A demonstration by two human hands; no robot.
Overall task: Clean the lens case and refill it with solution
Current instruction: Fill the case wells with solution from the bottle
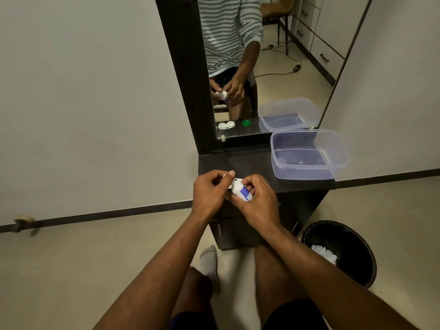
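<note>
Right hand (256, 198) gripping tilted white bottle (240, 190), left hand (210, 191) pinching something small and white beside its tip, over dark dresser (250, 163), tub (309, 154) near

Head view, looking down (close), facing mirror (262, 67)

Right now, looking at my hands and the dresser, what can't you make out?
- Lens case: head view shows it only as a mirror reflection; on the dresser both hands cover it.
- Bottle: label print too small to read; the right hand covers its base.
- Bottle tip: the left hand grip hides whether a cap is on.
- Tub: contents blurred behind cloudy plastic.
</note>
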